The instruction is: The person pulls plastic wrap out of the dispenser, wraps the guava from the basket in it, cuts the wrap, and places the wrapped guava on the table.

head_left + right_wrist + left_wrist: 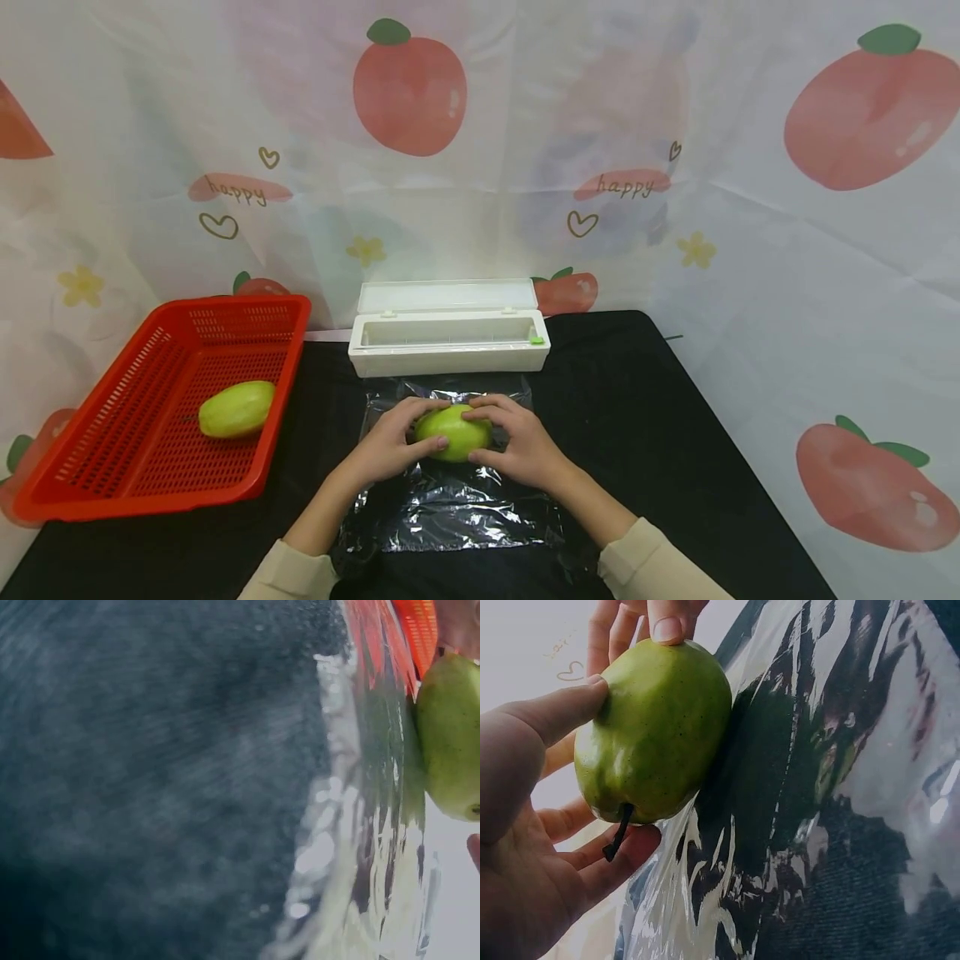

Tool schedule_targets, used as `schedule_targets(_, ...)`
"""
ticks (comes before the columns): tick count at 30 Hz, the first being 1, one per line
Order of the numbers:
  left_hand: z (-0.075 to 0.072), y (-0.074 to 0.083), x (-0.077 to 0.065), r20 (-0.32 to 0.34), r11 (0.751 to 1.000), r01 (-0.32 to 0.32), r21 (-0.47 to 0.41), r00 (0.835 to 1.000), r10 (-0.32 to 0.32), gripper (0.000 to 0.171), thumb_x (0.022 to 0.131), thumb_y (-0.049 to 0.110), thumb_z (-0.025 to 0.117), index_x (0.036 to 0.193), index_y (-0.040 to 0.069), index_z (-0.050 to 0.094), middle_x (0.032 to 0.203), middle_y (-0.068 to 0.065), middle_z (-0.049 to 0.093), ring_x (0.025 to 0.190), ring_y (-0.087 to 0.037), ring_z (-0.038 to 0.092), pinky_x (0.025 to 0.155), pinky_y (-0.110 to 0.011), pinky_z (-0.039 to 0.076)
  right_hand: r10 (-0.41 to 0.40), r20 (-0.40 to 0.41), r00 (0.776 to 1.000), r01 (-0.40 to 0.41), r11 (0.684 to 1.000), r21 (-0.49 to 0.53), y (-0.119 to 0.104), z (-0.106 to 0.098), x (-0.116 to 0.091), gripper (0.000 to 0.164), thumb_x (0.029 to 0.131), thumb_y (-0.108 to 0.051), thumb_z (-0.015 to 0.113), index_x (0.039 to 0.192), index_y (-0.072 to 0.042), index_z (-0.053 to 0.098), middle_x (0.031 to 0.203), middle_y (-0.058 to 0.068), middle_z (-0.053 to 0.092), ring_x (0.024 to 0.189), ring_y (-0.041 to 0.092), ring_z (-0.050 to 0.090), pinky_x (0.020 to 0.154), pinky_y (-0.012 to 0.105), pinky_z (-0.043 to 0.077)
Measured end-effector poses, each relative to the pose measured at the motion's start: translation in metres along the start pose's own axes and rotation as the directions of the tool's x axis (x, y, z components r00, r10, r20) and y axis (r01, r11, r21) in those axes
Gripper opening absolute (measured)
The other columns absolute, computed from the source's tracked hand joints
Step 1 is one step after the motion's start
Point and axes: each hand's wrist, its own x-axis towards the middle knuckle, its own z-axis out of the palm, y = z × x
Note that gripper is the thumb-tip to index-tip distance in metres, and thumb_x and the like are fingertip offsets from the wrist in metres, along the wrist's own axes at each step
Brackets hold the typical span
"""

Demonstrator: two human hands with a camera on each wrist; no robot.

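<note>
A green pear [454,433] with a dark stem lies on a sheet of clear cling film [457,517] spread over the black table. My left hand [392,440] holds one end of it, thumb on the near side and fingers curved around the far side. The stem end of the pear [656,735] faces the left palm [525,877] in the left wrist view. From the other side, my right hand [521,442] grips the opposite end between thumb and fingers. The right wrist view catches only part of the pear [454,742] at its right edge.
A white cling film box [450,360] with its lid raised stands behind the film. To the left is a red plastic basket [165,492] containing a pale green oblong fruit [237,410]. A printed cloth [480,225] hangs behind the table.
</note>
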Motion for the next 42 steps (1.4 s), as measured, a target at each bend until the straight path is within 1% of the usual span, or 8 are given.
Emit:
schedule_targets(12,-0.002,0.001,-0.007,-0.029,0.999,-0.020,0.030,0.999,0.021,0.058,0.089,0.038,0.075,0.140,0.020,0.055,0.138,-0.005,0.052,0.118,-0.022,0.055,0.094,-0.045,0.053,0.005,0.033,0.999,-0.004,1.000,-0.025,0.000,0.002,-0.001,0.058,0.076,-0.025,0.087,0.129,-0.017,0.064,0.136,0.011,0.057,0.126,0.023,0.056,0.098,0.042,0.052)
schedule_targets(19,-0.013,0.016,-0.023,-0.112,0.979,-0.037,0.200,0.992,0.061,0.060,0.086,0.039,0.078,0.140,0.022,0.057,0.142,-0.002,0.052,0.130,-0.027,0.048,0.103,-0.057,0.044,-0.009,0.009,1.000,0.010,0.997,-0.082,-0.002,-0.009,-0.006,0.056,0.076,-0.025,0.087,0.127,-0.018,0.066,0.137,0.009,0.057,0.127,0.024,0.053,0.098,0.046,0.050)
schedule_targets(22,-0.018,0.023,-0.034,-0.125,0.968,-0.055,0.245,0.988,0.087,0.059,0.085,0.041,0.079,0.138,0.024,0.059,0.137,0.003,0.054,0.126,-0.021,0.051,0.101,-0.052,0.047,-0.015,0.005,1.000,0.015,0.992,-0.122,-0.005,-0.019,-0.014,0.054,0.077,-0.027,0.087,0.126,-0.019,0.067,0.136,0.007,0.058,0.127,0.023,0.052,0.099,0.047,0.049)
schedule_targets(26,-0.021,0.027,-0.052,-0.053,0.955,-0.089,0.285,0.993,0.108,0.047,0.084,0.047,0.077,0.124,0.025,0.064,0.116,0.009,0.060,0.105,-0.008,0.058,0.090,-0.035,0.054,-0.030,0.025,0.999,0.034,0.984,-0.175,-0.008,-0.030,-0.030,0.048,0.078,-0.029,0.085,0.122,-0.020,0.069,0.131,0.001,0.060,0.121,0.017,0.052,0.095,0.043,0.050)
schedule_targets(30,-0.023,0.026,-0.071,0.091,0.945,-0.101,0.312,0.993,0.076,0.032,0.085,0.052,0.075,0.101,0.027,0.063,0.091,0.015,0.058,0.081,-0.001,0.055,0.072,-0.022,0.051,-0.092,0.081,0.992,0.104,0.983,-0.153,-0.011,-0.038,-0.047,0.037,0.078,-0.027,0.085,0.112,-0.019,0.072,0.106,-0.008,0.064,0.097,0.007,0.057,0.080,0.027,0.051)
schedule_targets(35,-0.023,0.024,-0.090,0.248,0.950,-0.069,0.304,0.969,-0.009,0.031,0.081,0.052,0.077,0.089,0.030,0.057,0.079,0.018,0.049,0.070,0.002,0.047,0.060,-0.019,0.043,-0.156,0.244,0.957,0.195,0.970,-0.143,-0.013,-0.042,-0.068,0.027,0.081,-0.038,0.082,0.100,-0.024,0.069,0.081,-0.014,0.056,0.073,-0.001,0.050,0.067,0.008,0.037)
schedule_targets(38,-0.020,0.021,-0.098,0.306,0.946,-0.059,0.319,0.951,-0.044,0.035,0.077,0.050,0.082,0.089,0.030,0.056,0.080,0.018,0.048,0.070,0.002,0.045,0.059,-0.020,0.041,-0.149,0.337,0.930,0.219,0.959,-0.180,-0.013,-0.042,-0.078,0.030,0.080,-0.049,0.080,0.098,-0.028,0.068,0.080,-0.017,0.054,0.072,-0.006,0.047,0.067,0.004,0.033)
schedule_targets(42,-0.015,0.018,-0.103,0.341,0.927,-0.067,0.368,0.938,-0.068,0.040,0.070,0.045,0.088,0.089,0.030,0.056,0.082,0.018,0.047,0.071,0.002,0.044,0.060,-0.021,0.040,-0.146,0.383,0.912,0.241,0.946,-0.215,-0.013,-0.039,-0.086,0.035,0.076,-0.053,0.082,0.099,-0.030,0.068,0.083,-0.019,0.053,0.075,-0.008,0.047,0.067,0.005,0.035)
